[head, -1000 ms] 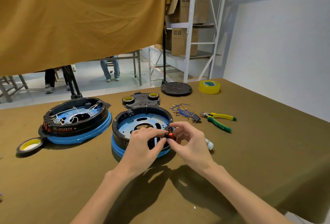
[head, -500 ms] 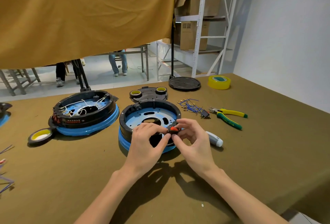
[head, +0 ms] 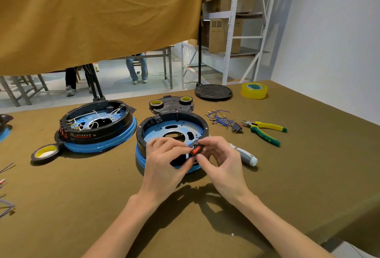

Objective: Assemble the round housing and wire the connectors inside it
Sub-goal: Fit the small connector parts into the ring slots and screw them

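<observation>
Both hands now lower at the near rim of the open round housing (head: 171, 132) on the bench (head: 308, 175). Right hand (head: 223, 160) pinches the red switch (head: 196, 150); left hand (head: 164, 162) pinches beside it, apparently steadying. Switch looks nearer its slot, seating not yet done.

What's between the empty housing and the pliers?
Head view: a bundle of blue wires with a small black switch lies between the empty housing and the pliers.

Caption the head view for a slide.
Both hands, left hand and right hand, pinch a red switch over the unwired round housing.
</observation>
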{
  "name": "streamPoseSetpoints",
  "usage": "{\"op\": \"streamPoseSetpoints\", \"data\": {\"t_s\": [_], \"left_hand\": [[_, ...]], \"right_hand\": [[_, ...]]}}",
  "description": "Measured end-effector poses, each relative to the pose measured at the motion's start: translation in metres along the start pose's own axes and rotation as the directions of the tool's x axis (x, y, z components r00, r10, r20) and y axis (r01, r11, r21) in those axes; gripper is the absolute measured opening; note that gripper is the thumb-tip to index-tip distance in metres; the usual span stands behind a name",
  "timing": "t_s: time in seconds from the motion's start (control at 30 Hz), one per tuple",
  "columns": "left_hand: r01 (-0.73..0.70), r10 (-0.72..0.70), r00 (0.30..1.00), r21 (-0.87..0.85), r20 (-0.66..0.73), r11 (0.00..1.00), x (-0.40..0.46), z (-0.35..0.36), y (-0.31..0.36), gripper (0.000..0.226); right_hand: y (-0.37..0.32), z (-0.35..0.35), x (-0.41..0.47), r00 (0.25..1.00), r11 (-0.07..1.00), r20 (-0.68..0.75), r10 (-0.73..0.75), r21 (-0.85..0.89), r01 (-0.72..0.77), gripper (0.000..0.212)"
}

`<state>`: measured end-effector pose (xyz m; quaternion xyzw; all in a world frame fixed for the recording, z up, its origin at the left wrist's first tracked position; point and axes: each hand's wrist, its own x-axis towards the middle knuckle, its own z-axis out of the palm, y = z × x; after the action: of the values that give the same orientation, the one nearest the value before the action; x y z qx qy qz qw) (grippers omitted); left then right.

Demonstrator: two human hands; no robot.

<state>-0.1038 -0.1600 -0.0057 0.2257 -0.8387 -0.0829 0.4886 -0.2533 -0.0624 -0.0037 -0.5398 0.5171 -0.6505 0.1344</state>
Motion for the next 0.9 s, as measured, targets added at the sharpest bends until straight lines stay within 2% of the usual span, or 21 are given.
{"op": "streamPoseSetpoints", "data": {"t_s": [0.27, 0.43, 0.57, 0.7, 0.77, 0.9], "left_hand": [[-0.061, 0.067, 0.996, 0.101, -0.060, 0.993, -0.004, 0.000, 0.003, 0.019], [-0.076, 0.082, 0.996, 0.166, -0.030, 0.983, -0.006, 0.008, 0.004, 0.021], [-0.003, 0.003, 1.000, 0.165, 0.001, 0.986, -0.006, 0.011, 0.003, 0.028], [0.114, -0.130, 0.988, 0.164, 0.088, 0.980, -0.003, 0.009, 0.000, 0.057], [0.133, -0.158, 0.979, 0.184, 0.127, 0.974, -0.003, 0.007, -0.002, 0.055], [0.120, -0.154, 0.973, 0.194, 0.171, 0.974, -0.002, 0.004, -0.005, 0.044]], "right_hand": [[0.002, 0.001, -0.002, 0.998, 0.995, 0.068, 0.007, -0.101, 0.000, 0.038], [0.001, 0.005, -0.002, 1.000, 0.978, 0.017, 0.006, -0.209, -0.002, 0.028], [0.005, 0.002, -0.002, 0.999, 0.965, -0.035, -0.002, -0.263, -0.007, 0.029], [0.008, -0.001, -0.002, 0.987, 0.964, -0.161, 0.006, -0.261, -0.048, 0.038], [0.009, -0.002, -0.001, 0.986, 0.962, -0.168, 0.013, -0.267, -0.058, 0.030], [0.011, 0.001, -0.001, 0.996, 0.928, -0.085, -0.016, -0.373, -0.017, 0.022]]}}
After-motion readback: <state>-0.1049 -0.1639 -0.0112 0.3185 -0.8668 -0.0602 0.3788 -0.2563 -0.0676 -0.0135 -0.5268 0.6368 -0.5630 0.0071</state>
